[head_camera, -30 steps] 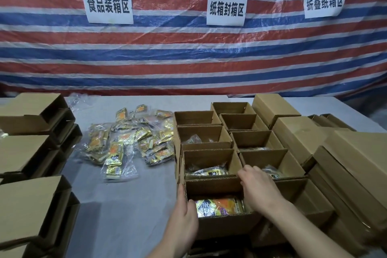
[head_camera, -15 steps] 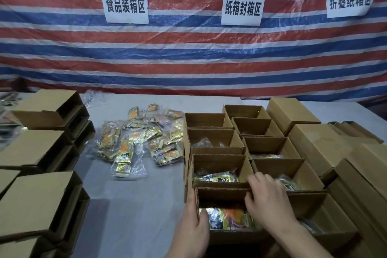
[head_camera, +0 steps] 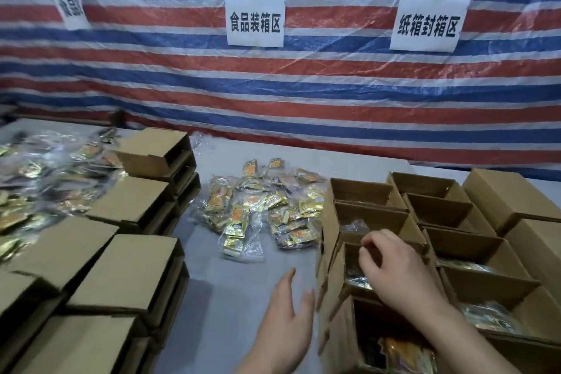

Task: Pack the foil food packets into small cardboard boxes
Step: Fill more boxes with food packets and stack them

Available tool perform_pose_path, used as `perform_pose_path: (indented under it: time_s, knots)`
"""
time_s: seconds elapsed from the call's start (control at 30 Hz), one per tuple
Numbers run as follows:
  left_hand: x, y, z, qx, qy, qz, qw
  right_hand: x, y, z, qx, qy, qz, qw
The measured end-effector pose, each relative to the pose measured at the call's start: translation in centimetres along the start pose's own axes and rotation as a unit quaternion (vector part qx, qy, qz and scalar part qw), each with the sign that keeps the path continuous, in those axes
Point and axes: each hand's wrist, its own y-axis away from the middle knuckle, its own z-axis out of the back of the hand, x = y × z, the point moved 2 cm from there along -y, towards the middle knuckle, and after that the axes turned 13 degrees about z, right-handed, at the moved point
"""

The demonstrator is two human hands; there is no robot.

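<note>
Bare strip of table (head_camera: 230,291) runs between stacked closed boxes (head_camera: 130,270) toward left edge and open boxes (head_camera: 373,222) toward right edge. Packet pile (head_camera: 261,215) blocks strip's far end. Left hand (head_camera: 285,325) sits in strip's near end.

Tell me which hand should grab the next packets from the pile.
Left, probably. The left hand is open over the table beside the packet pile; the right hand is over the open boxes, farther away.

A makeshift packing workshop: paper zone signs (head_camera: 255,22) on a striped tarp (head_camera: 303,91), stacked cardboard boxes (head_camera: 127,270).
</note>
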Motion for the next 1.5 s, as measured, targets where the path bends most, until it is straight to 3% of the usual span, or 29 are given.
perform_pose_path:
  time_s: [0.2,0.43,0.6,0.73,0.9,1.07,1.2,1.37,1.43,1.5]
  knots:
    - [0.4,-4.2,10.3,-0.075,0.032,-0.018,0.997,6.4,-6.6,-4.0,0.001,-0.051,0.057,0.997]
    - [1.2,-10.8,21.3,-0.167,-0.053,-0.048,0.983,11.9,-12.9,-11.0,0.058,-0.084,0.063,0.993]
    - [-2.4,-20.5,30.8,-0.26,-0.157,-0.072,0.95,13.8,-17.0,-15.8,0.093,-0.115,0.027,0.989]
    - [-5.1,-29.7,36.9,-0.351,-0.299,-0.068,0.885,14.9,-22.3,-19.4,0.102,-0.155,-0.015,0.983]
    - [-4.5,-39.0,39.3,-0.345,-0.411,0.016,0.844,15.3,-28.4,-22.9,0.094,-0.21,-0.053,0.972]
    - [-2.1,-43.0,39.5,-0.275,-0.404,0.107,0.866,15.4,-32.0,-24.4,0.093,-0.224,-0.056,0.969]
    - [-1.1,-43.1,39.5,-0.294,-0.419,0.124,0.85,15.0,-32.6,-24.1,0.079,-0.23,-0.071,0.967]
    - [-0.9,-41.4,41.9,-0.336,-0.421,0.062,0.841,15.2,-31.1,-22.9,0.071,-0.264,-0.098,0.957]
    - [-2.3,-40.1,43.2,-0.369,-0.344,0.013,0.863,15.1,-30.8,-21.8,0.064,-0.258,-0.097,0.959]
    - [-4.7,-38.1,44.0,-0.412,-0.291,-0.044,0.862,14.9,-30.7,-20.4,0.056,-0.236,-0.089,0.966]
